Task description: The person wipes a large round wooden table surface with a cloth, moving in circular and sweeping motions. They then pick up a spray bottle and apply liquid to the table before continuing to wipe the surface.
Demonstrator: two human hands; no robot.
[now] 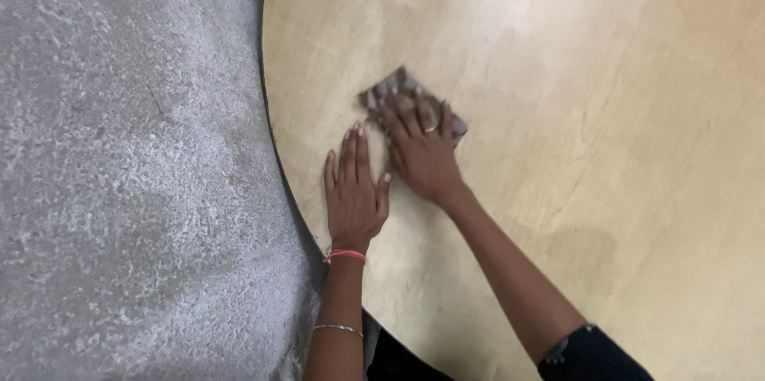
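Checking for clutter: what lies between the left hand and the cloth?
Nothing: in the head view only bare table separates the left hand from the cloth under the right hand.

Left hand (355,194): flat, palm down, fingers together and extended, wrist straight. Right hand (420,150): palm down, fingers spread and pressed flat, forearm extended diagonally, crossing just beside the left.

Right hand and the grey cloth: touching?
Touching. The head view shows the right hand pressed flat on the grey cloth, fingers spread over it, on the wooden table.
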